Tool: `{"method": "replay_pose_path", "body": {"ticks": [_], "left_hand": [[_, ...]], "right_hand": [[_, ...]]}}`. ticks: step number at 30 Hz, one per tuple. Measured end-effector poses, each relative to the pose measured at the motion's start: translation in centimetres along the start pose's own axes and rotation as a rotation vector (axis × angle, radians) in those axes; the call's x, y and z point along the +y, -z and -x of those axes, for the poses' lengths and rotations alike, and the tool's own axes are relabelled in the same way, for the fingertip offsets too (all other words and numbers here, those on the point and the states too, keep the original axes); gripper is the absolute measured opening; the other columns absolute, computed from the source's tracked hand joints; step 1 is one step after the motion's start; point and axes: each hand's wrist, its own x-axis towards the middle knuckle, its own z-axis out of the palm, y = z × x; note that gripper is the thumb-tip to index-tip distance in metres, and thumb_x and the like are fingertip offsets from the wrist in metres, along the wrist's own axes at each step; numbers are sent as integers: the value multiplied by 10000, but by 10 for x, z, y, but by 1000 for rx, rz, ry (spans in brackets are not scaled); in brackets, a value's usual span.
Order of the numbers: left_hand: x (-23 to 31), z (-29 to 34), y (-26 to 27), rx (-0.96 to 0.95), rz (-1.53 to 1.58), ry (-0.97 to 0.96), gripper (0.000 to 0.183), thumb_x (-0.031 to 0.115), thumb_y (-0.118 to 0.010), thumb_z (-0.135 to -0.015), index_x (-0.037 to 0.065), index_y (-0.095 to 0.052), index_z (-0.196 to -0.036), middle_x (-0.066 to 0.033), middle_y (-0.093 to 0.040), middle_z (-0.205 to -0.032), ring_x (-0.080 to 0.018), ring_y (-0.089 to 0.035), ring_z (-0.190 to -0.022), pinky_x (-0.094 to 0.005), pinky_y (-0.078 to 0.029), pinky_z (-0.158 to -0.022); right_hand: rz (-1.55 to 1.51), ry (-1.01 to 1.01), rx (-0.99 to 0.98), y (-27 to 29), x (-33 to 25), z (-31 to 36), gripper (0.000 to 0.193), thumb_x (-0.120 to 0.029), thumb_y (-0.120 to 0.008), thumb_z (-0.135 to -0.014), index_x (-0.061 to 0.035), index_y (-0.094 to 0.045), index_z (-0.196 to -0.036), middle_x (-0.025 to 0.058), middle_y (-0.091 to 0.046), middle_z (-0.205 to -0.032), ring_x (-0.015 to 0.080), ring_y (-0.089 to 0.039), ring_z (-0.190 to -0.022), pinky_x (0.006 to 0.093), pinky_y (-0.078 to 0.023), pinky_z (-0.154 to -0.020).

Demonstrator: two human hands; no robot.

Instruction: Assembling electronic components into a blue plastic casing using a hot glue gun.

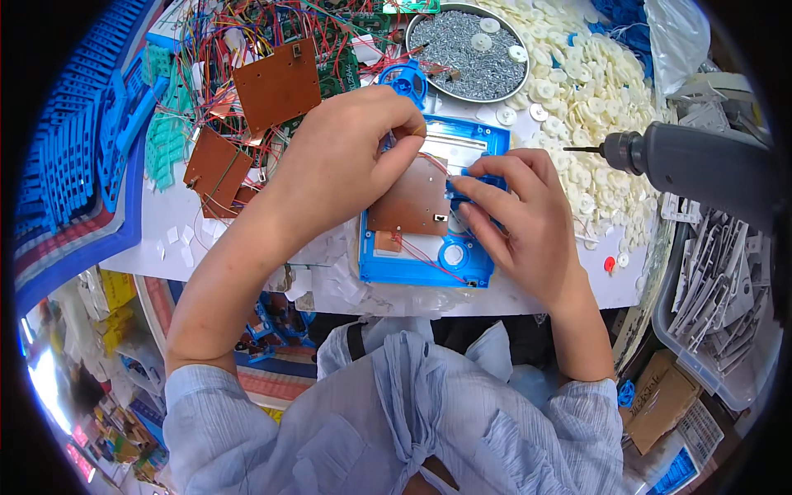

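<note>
The work in hand at the centre of the frame. We see a blue plastic casing (384, 270) lying on the white tabletop (206, 268), with a brown circuit board (408, 202) over its middle and left part; we cannot tell whether the board is seated. Thin red wires (425, 257) run out below it. The left hand (342, 148) reaches over the board's upper edge, thumb and forefinger brought close together; we cannot tell whether a wire is clamped between them. The right hand (532, 210) bends over the casing's right side, thumb and forefinger slightly apart beside the board's edge; whether they grip anything is hidden. We judge the step to be arranging the board and its wires within the casing. The next move, in our reading, calls for keeping the wires untrapped while the board is steadied. At right, the power screwdriver (701, 161) is untouched.
</note>
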Motion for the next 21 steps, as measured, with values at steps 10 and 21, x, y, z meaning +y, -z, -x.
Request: {"method": "replay_pose_path", "body": {"ticks": [10, 21], "left_hand": [[2, 9, -2, 30, 89, 71, 81, 43, -705, -886, 12, -728, -957, -100, -708, -891, -213, -666, -742, -296, -507, -656], [11, 37, -1, -71, -94, -136, 147, 59, -774, -795, 45, -745, -939, -84, -683, -956, -282, -668, -883, -386, -530, -762]], "right_hand": [[51, -38, 83, -18, 3, -12, 197, -121, -793, -781, -73, -745, -966, 49, -660, -914, 269, -579, -889, 393, -476, -762], [137, -117, 86, -27, 1, -18, 129, -129, -781, -773, -70, -681, -830, 66, -623, -852, 289, -561, -850, 395, -479, -732]]}}
